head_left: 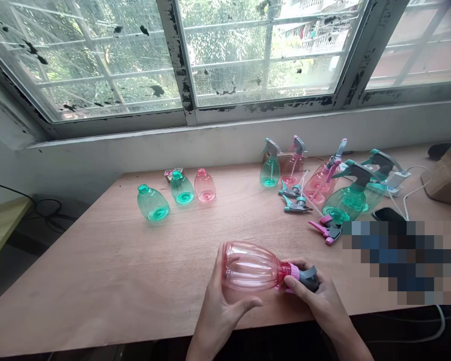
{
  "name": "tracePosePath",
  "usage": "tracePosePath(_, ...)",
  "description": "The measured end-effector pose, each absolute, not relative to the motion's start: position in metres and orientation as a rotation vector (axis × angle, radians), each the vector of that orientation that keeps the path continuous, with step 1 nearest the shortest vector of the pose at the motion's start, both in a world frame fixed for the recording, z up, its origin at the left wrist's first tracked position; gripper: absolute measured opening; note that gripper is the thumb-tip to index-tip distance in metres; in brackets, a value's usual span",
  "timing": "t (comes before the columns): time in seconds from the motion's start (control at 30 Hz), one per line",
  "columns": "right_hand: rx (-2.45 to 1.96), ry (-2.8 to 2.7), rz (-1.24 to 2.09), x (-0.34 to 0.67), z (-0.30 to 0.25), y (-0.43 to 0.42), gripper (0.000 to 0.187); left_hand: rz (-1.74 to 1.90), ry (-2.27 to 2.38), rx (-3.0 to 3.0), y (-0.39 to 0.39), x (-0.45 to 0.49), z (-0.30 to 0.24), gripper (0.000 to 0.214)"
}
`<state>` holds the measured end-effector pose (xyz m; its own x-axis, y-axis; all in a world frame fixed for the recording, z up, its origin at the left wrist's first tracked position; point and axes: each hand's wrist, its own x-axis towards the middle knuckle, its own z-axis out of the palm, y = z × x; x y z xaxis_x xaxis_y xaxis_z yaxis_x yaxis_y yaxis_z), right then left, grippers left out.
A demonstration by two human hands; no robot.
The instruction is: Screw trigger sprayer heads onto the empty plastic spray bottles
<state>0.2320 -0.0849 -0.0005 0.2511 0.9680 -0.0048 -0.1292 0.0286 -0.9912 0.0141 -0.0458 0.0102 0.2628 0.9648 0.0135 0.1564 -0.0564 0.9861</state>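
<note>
A pink see-through spray bottle [250, 266] lies on its side near the front edge of the wooden table [116, 260]. My left hand [220, 306] wraps round its wide body from below. My right hand [319, 298] pinches the pink collar and grey trigger head [306, 278] at the bottle's neck. Both hands are closed on this one bottle.
Three capless bottles stand at the back left: two green [152, 203] [181, 189] and one pink [204, 186]. Several assembled spray bottles [348, 198] and loose trigger heads [295, 198] crowd the back right. A phone [389, 214], white cables and a wooden block [447, 178] lie at the right.
</note>
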Motion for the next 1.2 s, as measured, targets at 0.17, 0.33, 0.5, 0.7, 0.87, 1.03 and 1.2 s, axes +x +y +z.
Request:
tracePosePath(0.17,-1.218,-0.944,1.077,0.2326,-0.0002,-0.0851,0.028,0.987,1.104,1.475,-0.0467,0.0144,0.0117,0.096)
tracePosePath(0.33,-1.183,-0.845,1.076,0.2319,-0.0008,-0.0847,0.028,0.994,1.058,1.549,-0.0482,0.0151,0.0127,0.089)
tracePosePath(0.5,-1.185,-0.867,1.069,0.2316,-0.0023,-0.0854,0.031,0.958,1.056,1.484,-0.0478,0.0139,0.0118,0.097)
tracePosePath(0.7,-1.184,-0.802,1.070,0.2305,-0.0008,-0.0840,0.033,0.970,1.132,1.519,-0.0450,0.0163,0.0107,0.086)
tracePosePath(0.87,-1.207,-0.879,1.074,0.2305,0.0012,-0.0846,0.033,0.973,1.117,1.496,-0.0454,0.0163,0.0135,0.096)
tracePosePath(1.03,-1.236,-0.900,1.068,0.2314,0.0007,-0.0852,0.034,1.029,1.142,1.563,-0.0436,0.0169,0.0141,0.085)
tracePosePath(1.2,-1.239,-0.882,1.075,0.2319,-0.0010,-0.0854,0.036,0.984,1.172,1.528,-0.0456,0.0183,0.0147,0.096)
